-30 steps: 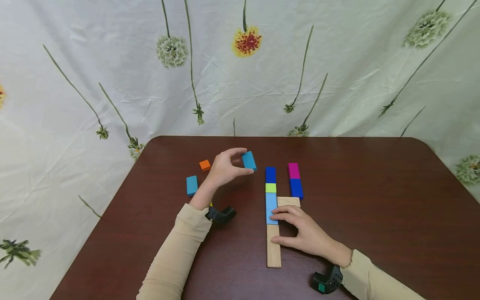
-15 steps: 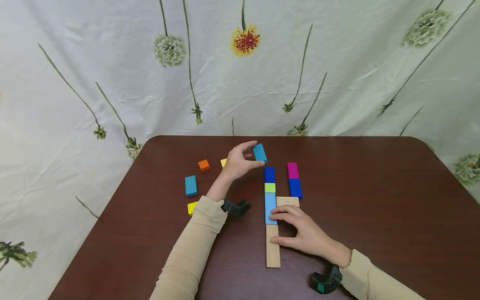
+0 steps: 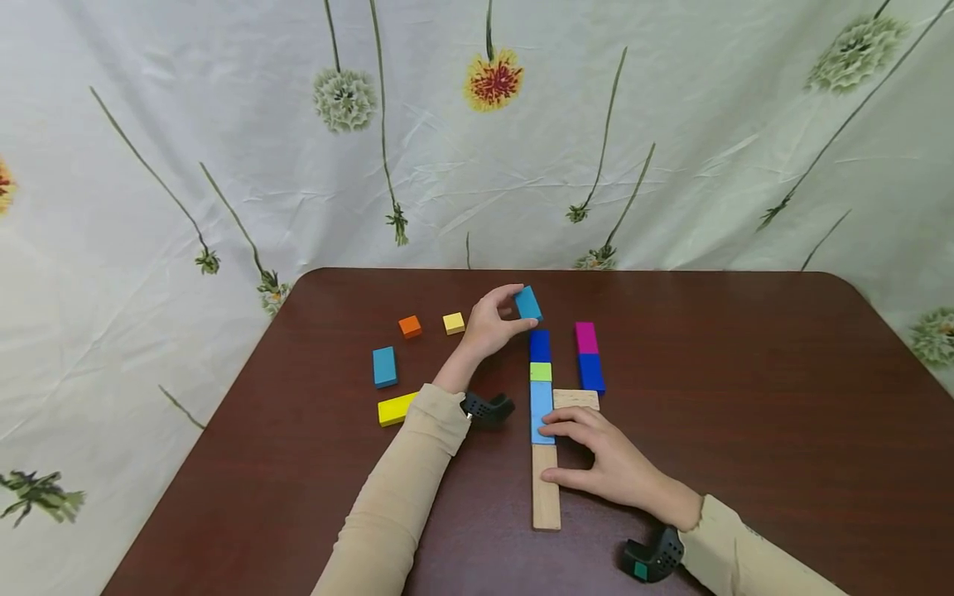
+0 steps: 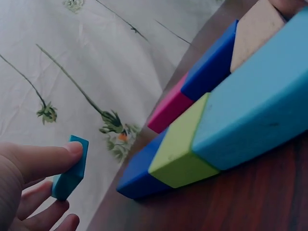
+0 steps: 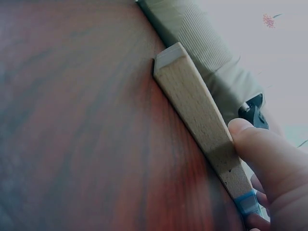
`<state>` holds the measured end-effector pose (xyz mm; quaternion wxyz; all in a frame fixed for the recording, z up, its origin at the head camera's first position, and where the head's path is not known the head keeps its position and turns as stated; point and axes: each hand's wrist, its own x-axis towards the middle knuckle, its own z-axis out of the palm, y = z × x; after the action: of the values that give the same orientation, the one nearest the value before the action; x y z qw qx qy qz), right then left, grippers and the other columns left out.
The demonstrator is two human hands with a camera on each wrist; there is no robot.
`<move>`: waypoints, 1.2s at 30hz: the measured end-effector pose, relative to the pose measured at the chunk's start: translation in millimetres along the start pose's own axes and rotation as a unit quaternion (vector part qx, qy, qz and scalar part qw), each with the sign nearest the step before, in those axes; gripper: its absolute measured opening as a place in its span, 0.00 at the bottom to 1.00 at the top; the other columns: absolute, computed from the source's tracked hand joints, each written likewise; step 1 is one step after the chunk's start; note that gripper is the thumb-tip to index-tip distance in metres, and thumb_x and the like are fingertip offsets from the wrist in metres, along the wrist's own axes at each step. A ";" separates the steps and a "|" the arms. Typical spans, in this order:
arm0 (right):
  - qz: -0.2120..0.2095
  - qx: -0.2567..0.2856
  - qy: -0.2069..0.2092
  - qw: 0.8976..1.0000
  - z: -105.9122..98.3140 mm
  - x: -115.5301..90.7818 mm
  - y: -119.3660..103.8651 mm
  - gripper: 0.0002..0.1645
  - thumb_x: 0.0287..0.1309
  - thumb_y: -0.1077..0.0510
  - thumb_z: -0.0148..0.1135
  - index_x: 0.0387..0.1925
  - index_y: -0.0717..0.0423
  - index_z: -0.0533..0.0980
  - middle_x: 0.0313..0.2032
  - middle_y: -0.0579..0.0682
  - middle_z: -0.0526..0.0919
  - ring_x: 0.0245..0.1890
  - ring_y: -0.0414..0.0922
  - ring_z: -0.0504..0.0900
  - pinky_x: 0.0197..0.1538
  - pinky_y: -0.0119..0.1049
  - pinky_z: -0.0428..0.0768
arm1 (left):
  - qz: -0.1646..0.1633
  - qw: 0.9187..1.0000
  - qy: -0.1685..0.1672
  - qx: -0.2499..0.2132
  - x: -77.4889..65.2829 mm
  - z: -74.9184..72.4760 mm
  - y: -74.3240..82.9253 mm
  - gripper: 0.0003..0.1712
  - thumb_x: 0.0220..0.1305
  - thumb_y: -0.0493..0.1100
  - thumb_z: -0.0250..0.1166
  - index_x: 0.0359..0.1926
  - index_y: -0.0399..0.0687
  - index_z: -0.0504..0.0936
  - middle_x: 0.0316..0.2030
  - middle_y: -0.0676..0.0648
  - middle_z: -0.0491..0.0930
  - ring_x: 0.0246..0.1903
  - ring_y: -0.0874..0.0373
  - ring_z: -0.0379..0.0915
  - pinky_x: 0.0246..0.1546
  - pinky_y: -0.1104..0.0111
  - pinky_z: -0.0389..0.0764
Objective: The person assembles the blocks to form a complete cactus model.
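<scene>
Counter [image 3: 745,372] bears a row of blocks [image 3: 544,457]; no container shows. Right hand [image 3: 611,463] touches the row, thumb and fingers apart. Left hand [image 3: 492,325] pinches a light-blue block [image 3: 529,305], now shifted just past the row's far end, nearly in line.

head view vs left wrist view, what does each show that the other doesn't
Only the head view shows the orange block, pale yellow block, long yellow block, leftmost blue block and long wooden block. Only the left wrist view clearly shows the left sides of the lime green block and light blue block. Both show those blocks' tops, the left hand pinching a teal block, and the magenta block.
</scene>
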<state>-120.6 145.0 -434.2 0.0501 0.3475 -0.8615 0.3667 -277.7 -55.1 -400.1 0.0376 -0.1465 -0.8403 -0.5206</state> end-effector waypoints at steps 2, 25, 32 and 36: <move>0.000 -0.002 0.000 1.000 -0.3 0.1 0.2 0.28 0.50 0.41 0.69 0.52 0.45 0.77 0.55 0.40 0.73 0.57 0.43 0.69 0.55 0.46 0.73 | -0.001 1.000 0.004 -0.004 0.7 3.5 -2.5 0.36 0.55 0.41 0.70 0.64 0.41 0.68 0.62 0.41 0.67 0.55 0.45 0.70 0.55 0.59 0.73; 0.003 -0.003 -0.002 1.000 0.1 0.5 1.4 0.28 0.50 0.41 0.69 0.52 0.44 0.77 0.55 0.39 0.73 0.57 0.42 0.69 0.55 0.46 0.73 | -0.047 0.998 0.026 -0.026 5.4 27.9 -18.8 0.40 0.58 0.40 0.68 0.69 0.42 0.61 0.65 0.40 0.63 0.61 0.47 0.65 0.57 0.62 0.70; 0.006 -0.002 -0.004 1.000 0.3 0.3 2.2 0.28 0.50 0.41 0.68 0.52 0.44 0.77 0.55 0.39 0.73 0.57 0.42 0.69 0.55 0.46 0.72 | -0.054 0.997 0.030 -0.036 7.3 29.1 -25.6 0.39 0.57 0.40 0.69 0.67 0.42 0.64 0.63 0.39 0.66 0.59 0.46 0.67 0.56 0.61 0.72; 0.009 -0.001 -0.006 1.000 0.2 0.3 2.1 0.28 0.50 0.40 0.68 0.52 0.44 0.77 0.55 0.38 0.73 0.57 0.42 0.69 0.55 0.47 0.72 | -0.063 0.997 0.030 -0.040 8.2 29.0 -27.1 0.38 0.57 0.40 0.69 0.67 0.42 0.64 0.63 0.39 0.66 0.59 0.47 0.67 0.56 0.62 0.72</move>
<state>-122.1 145.7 -435.5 0.0421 0.3413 -0.8656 0.3640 -290.6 -38.9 -434.9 0.0243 -0.0791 -0.8250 -0.5591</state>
